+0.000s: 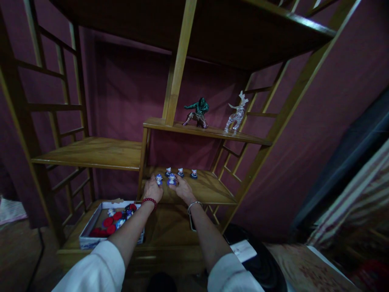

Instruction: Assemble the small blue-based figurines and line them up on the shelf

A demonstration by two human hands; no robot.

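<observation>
No text, label, brand, number or sign is legible, though the blue-patterned wall of the box (89, 243) and the white card (243, 250) may bear print too small and dim to read.

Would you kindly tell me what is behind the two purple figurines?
Farther back on the shelf stand three small figurines with dark bases, and beyond them the dark red wall. The purple figurines cover the shelf directly behind them, so that cannot be seen.

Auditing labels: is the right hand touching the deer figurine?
No, the right hand touches a purple figurine; the deer stands on a higher shelf.
</observation>
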